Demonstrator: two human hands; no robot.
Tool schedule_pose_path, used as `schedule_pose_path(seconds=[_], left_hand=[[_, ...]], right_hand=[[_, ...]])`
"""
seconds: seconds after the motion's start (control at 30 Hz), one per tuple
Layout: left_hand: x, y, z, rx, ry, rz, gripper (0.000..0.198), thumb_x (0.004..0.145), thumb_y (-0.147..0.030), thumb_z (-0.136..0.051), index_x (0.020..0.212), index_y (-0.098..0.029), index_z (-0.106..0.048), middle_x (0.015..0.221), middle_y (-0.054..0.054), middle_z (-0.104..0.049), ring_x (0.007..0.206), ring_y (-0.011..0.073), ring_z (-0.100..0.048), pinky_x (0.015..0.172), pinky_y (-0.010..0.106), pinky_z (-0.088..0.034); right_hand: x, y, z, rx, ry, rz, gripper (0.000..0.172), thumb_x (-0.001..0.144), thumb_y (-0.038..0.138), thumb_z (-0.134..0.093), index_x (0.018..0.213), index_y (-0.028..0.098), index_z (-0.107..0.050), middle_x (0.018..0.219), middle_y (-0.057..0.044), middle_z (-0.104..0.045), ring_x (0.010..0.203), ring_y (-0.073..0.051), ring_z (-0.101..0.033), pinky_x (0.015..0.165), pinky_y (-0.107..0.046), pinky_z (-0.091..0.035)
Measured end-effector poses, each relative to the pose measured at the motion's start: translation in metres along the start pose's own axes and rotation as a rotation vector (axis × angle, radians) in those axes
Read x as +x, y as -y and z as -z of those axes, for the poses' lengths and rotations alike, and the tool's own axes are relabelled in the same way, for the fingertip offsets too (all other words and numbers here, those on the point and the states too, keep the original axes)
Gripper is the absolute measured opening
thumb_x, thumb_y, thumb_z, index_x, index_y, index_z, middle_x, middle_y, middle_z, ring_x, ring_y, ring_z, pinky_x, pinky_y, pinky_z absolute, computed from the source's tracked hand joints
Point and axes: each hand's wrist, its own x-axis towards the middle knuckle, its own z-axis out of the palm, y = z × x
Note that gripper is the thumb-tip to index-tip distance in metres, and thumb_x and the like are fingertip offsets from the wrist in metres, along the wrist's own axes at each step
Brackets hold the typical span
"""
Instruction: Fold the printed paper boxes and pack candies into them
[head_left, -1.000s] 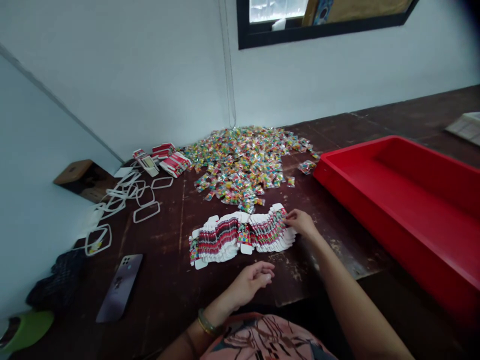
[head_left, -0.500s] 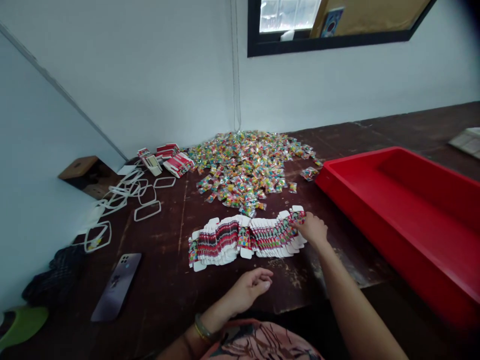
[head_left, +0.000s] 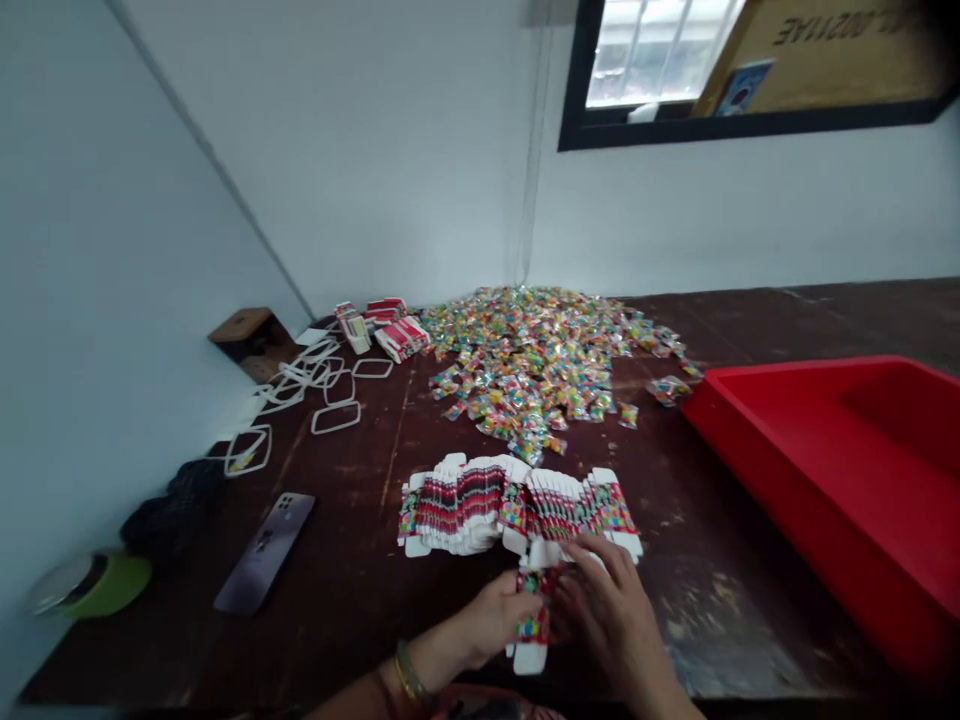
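My left hand (head_left: 499, 615) is closed around a small printed carton (head_left: 531, 628), red and colourful with white end flaps, held above the table's near side. Close on its right is my right hand (head_left: 619, 600), blurred by motion; its fingers reach toward the carton's upper end, and whether they touch it I cannot tell. Just beyond both hands, flat cartons of the same print lie overlapped in a fanned row (head_left: 461, 505). Part of the row's right end is hidden by my right hand.
Behind the row spreads a heap of clear candy packets (head_left: 540, 350). A large red tray (head_left: 810, 400) stands at the right. At the left are a phone (head_left: 266, 553), white bands (head_left: 336, 417), bundled cartons (head_left: 403, 340), a wooden box (head_left: 251, 340) and a green item (head_left: 112, 585).
My right hand has come from the row's right end toward my body. A carton is now in my left hand, which was bare before. The view has shifted left and up.
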Motion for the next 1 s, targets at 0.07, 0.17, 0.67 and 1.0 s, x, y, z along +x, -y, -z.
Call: schedule_pose_path(seconds=[0.07,0.17,0.67,1.0], left_hand=[[-0.003,0.004,0.0,0.074,0.07,0.036,0.021,0.061,-0.024,-0.062,0.079,-0.013,-0.065,0.062,0.002,-0.06,0.056,0.0144,-0.055,0.06,0.029,-0.043],[-0.007,0.007,-0.001,0.158,0.113,0.047,0.013,0.059,-0.022,-0.058,0.068,-0.016,-0.064,0.055,0.0,-0.055,0.049,0.0112,-0.048,0.051,0.025,-0.034],[-0.024,0.023,0.014,0.385,-0.107,-0.3,0.041,0.072,-0.041,-0.07,0.1,-0.014,-0.056,0.08,0.001,-0.06,0.068,0.0121,-0.051,0.064,0.023,-0.04],[-0.047,0.024,0.018,0.614,-0.058,-0.376,0.02,0.08,-0.034,-0.061,0.089,-0.016,-0.06,0.08,0.003,-0.062,0.073,0.0138,-0.055,0.07,0.025,-0.041]], right_hand=[[0.002,-0.003,-0.002,-0.077,0.058,0.116,0.025,0.084,0.029,-0.057,0.107,0.036,-0.065,0.119,-0.009,-0.061,0.114,-0.034,-0.052,0.095,-0.055,-0.043],[0.008,-0.007,-0.002,-0.055,0.211,0.157,0.012,0.082,0.033,-0.06,0.09,0.032,-0.069,0.12,-0.01,-0.061,0.114,-0.034,-0.053,0.091,-0.055,-0.047],[0.0,0.022,0.003,0.547,0.463,-0.245,0.016,0.086,0.034,-0.058,0.093,0.021,-0.052,0.087,-0.001,-0.062,0.08,-0.015,-0.058,0.071,-0.025,-0.048],[-0.028,-0.001,-0.015,1.15,0.527,-0.912,0.031,0.065,0.033,-0.078,0.086,0.017,-0.06,0.066,0.004,-0.057,0.045,-0.004,-0.043,0.046,-0.017,-0.039]])
